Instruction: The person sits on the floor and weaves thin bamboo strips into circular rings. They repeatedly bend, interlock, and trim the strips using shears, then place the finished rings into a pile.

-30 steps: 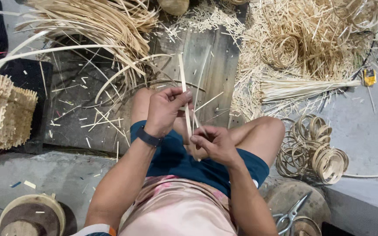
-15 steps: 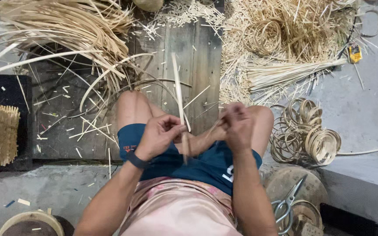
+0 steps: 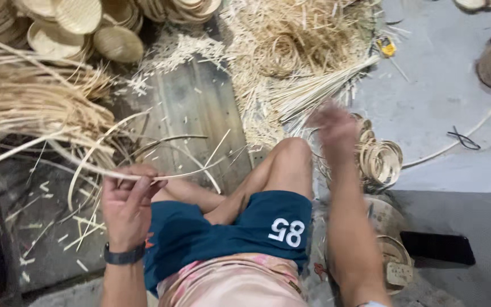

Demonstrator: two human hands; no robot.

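Left hand point(image 3: 126, 207) pinches a thin, pale, curved bamboo strip point(image 3: 166, 177) — right hand point(image 3: 336, 126), blurred, grip unclear, hovers well apart beside coiled strips point(image 3: 379, 159).

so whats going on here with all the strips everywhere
A person sits on the floor working with thin bamboo strips. The left hand pinches a long curved strip that arcs over a wooden board. The right hand, blurred in motion, is out to the side above a pile of coiled strip rings and holds nothing that can be made out. Loose strip bundles and woven round lids lie around.
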